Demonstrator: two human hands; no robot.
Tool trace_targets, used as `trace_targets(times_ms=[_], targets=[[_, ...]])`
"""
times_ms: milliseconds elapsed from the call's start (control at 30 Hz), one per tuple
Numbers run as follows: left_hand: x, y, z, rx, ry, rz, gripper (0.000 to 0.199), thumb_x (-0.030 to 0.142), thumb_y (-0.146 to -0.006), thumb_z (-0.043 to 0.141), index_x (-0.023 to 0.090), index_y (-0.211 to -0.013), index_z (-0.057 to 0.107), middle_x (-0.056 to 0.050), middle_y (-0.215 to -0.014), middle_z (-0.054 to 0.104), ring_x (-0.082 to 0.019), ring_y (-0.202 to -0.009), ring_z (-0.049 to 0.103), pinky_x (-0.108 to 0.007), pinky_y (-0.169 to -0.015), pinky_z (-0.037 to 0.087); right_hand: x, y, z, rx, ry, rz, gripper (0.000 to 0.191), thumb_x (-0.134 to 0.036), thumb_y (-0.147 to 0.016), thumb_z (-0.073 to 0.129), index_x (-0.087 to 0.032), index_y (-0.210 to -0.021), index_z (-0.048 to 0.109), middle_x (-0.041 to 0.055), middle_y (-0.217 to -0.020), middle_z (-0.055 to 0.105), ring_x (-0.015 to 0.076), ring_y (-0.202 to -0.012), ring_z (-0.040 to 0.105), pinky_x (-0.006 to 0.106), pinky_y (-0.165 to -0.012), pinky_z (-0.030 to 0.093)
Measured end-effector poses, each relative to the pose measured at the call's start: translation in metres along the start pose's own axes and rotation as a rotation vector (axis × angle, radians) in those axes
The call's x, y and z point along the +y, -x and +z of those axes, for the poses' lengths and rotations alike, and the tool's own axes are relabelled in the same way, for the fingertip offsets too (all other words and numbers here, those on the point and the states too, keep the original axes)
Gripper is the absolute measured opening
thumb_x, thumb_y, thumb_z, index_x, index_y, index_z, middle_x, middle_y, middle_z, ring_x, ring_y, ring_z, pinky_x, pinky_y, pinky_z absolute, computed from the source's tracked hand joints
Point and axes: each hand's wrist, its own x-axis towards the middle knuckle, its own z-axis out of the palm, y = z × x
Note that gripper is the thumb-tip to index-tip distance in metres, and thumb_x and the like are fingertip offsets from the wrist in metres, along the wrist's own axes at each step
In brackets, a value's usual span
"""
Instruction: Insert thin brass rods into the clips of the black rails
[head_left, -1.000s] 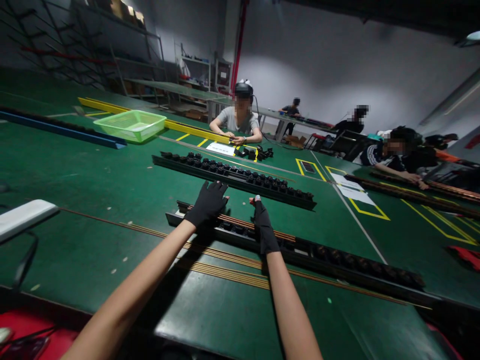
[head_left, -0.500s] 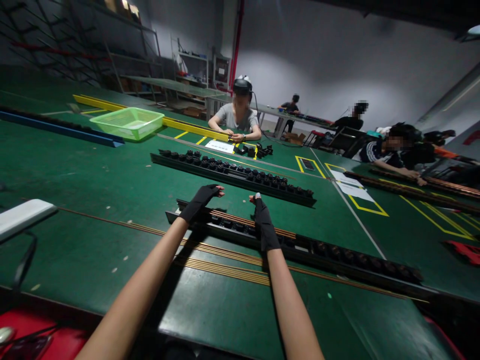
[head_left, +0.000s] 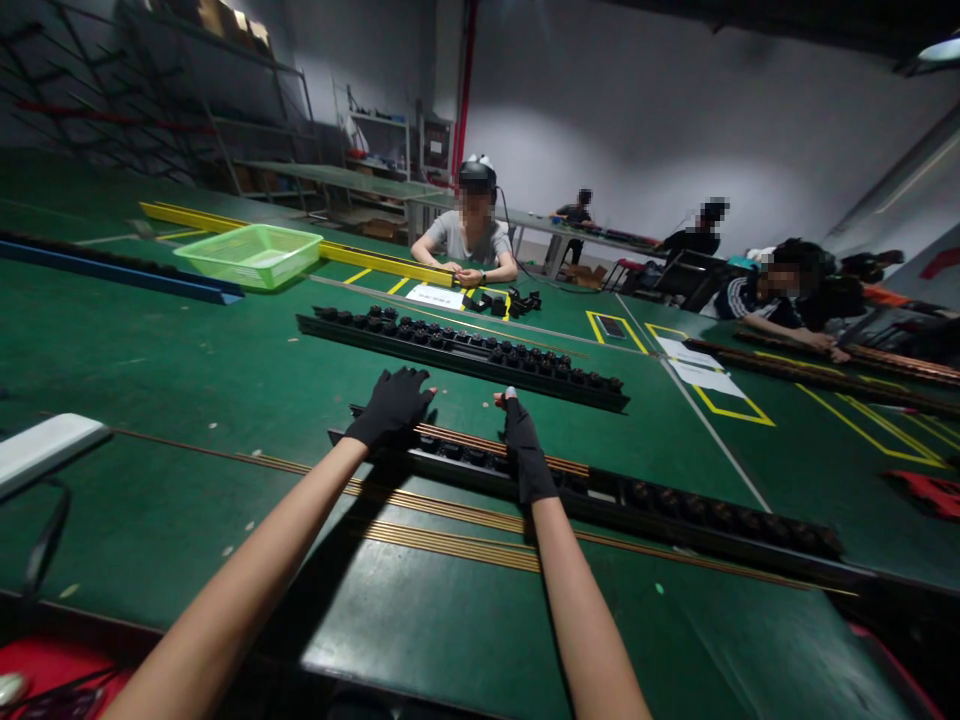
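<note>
My left hand [head_left: 394, 408], in a black fingertipless glove, is over the left end of the near black rail [head_left: 720, 525]. Its back faces up and its fingers are apart. My right hand [head_left: 523, 440], gloved alike, rests edge-on above the same rail with its fingers curled together; whatever they may hold is hidden. Thin copper-coloured rods [head_left: 472, 443] lie along the rail, passing below my right hand. Dark blocks fill the rail's channel. Closer to me, several loose brass-coloured rods [head_left: 450, 545] lie on the green table [head_left: 247, 380].
Beyond my hands lies another black rail [head_left: 465, 355] with dark blocks. A green basket [head_left: 251, 258] stands far left beside a yellow rail [head_left: 375, 262]. A white device [head_left: 49, 450] sits at left. A person [head_left: 469, 235] sits opposite; another [head_left: 780, 300] works at right.
My left hand has turned back-up, spread its fingers and shifted slightly left. My right hand keeps nearly the same pose over the rail.
</note>
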Motion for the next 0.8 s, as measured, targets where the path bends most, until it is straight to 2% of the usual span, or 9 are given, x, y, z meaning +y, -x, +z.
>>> trace_targets(times_ms=[67, 167, 300, 400, 500, 567, 700, 733, 800], targets=[[0.0, 0.006, 0.006, -0.091, -0.104, 0.063, 0.035, 0.036, -0.097, 0.047, 0.021, -0.12, 0.069, -0.018, -0.123, 0.069, -0.034, -0.118, 0.061, -0.049, -0.098, 0.045, 0.001, 0.0, 0.0, -0.001, 0.001, -0.014, 0.057, -0.078, -0.077, 0.056, -0.025, -0.09, 0.071, 0.0047, -0.099, 0.076, 0.022, -0.097, 0.07, 0.045, -0.102, 0.05], [-0.001, 0.009, 0.009, -0.13, -0.129, 0.105, 0.032, 0.033, -0.098, 0.046, 0.026, -0.118, 0.071, -0.015, -0.128, 0.067, -0.033, -0.12, 0.059, -0.047, -0.097, 0.045, 0.002, 0.0, 0.0, 0.001, 0.002, -0.036, 0.056, -0.077, -0.078, 0.056, -0.025, -0.092, 0.071, 0.0043, -0.102, 0.076, 0.0217, -0.1, 0.069, 0.045, -0.103, 0.049], [0.001, 0.007, 0.007, -0.16, -0.131, 0.027, 0.03, 0.036, -0.097, 0.049, 0.024, -0.108, 0.074, -0.013, -0.116, 0.072, -0.028, -0.111, 0.063, -0.042, -0.097, 0.045, 0.001, -0.001, -0.001, -0.019, 0.007, -0.012, 0.054, -0.075, -0.078, 0.057, -0.024, -0.091, 0.071, 0.006, -0.103, 0.076, 0.0226, -0.1, 0.069, 0.046, -0.104, 0.048], [0.006, 0.009, 0.006, -0.125, -0.15, -0.03, 0.031, 0.036, -0.096, 0.049, 0.02, -0.108, 0.072, -0.016, -0.118, 0.071, -0.033, -0.118, 0.059, -0.051, -0.103, 0.041, -0.002, 0.0, 0.0, -0.02, 0.003, 0.007, 0.054, -0.075, -0.078, 0.057, -0.024, -0.09, 0.071, 0.0063, -0.102, 0.076, 0.0225, -0.1, 0.069, 0.045, -0.105, 0.047], [0.011, 0.011, 0.005, -0.075, -0.18, -0.061, 0.038, 0.031, -0.095, 0.048, 0.012, -0.123, 0.065, -0.023, -0.126, 0.065, -0.038, -0.129, 0.051, -0.06, -0.108, 0.033, -0.004, 0.003, 0.0, -0.039, -0.011, -0.014, 0.054, -0.076, -0.078, 0.056, -0.025, -0.089, 0.072, 0.0037, -0.103, 0.076, 0.0209, -0.102, 0.068, 0.043, -0.109, 0.044], [0.013, 0.01, 0.004, -0.043, -0.202, -0.042, 0.045, 0.026, -0.094, 0.048, 0.007, -0.134, 0.057, -0.026, -0.134, 0.06, -0.039, -0.136, 0.046, -0.059, -0.113, 0.028, -0.006, 0.004, 0.001, -0.047, -0.019, -0.032, 0.056, -0.078, -0.075, 0.058, -0.026, -0.088, 0.072, 0.0029, -0.102, 0.076, 0.021, -0.102, 0.068, 0.043, -0.109, 0.043], [0.016, 0.004, 0.0, 0.043, -0.243, 0.114, 0.056, 0.016, -0.09, 0.046, 0.006, -0.146, 0.047, -0.024, -0.151, 0.046, -0.036, -0.148, 0.031, -0.058, -0.121, 0.016, -0.006, 0.003, 0.002, -0.016, -0.028, -0.025, 0.061, -0.083, -0.068, 0.059, -0.026, -0.084, 0.071, 0.0036, -0.097, 0.076, 0.0233, -0.099, 0.068, 0.046, -0.106, 0.046], [0.018, 0.001, -0.001, 0.063, -0.236, 0.135, 0.056, 0.018, -0.091, 0.046, 0.007, -0.146, 0.047, -0.023, -0.153, 0.045, -0.036, -0.149, 0.029, -0.058, -0.121, 0.015, -0.006, 0.003, 0.003, -0.003, -0.029, -0.015, 0.061, -0.083, -0.068, 0.059, -0.025, -0.084, 0.071, 0.0039, -0.097, 0.076, 0.0236, -0.098, 0.068, 0.047, -0.105, 0.047], [0.025, -0.003, -0.002, 0.099, -0.197, 0.089, 0.055, 0.027, -0.093, 0.049, 0.009, -0.145, 0.049, -0.022, -0.152, 0.047, -0.037, -0.148, 0.031, -0.059, -0.12, 0.017, -0.006, 0.002, 0.004, 0.012, -0.03, -0.001, 0.062, -0.083, -0.068, 0.059, -0.025, -0.084, 0.071, 0.0048, -0.096, 0.077, 0.0241, -0.096, 0.069, 0.048, -0.104, 0.048]])
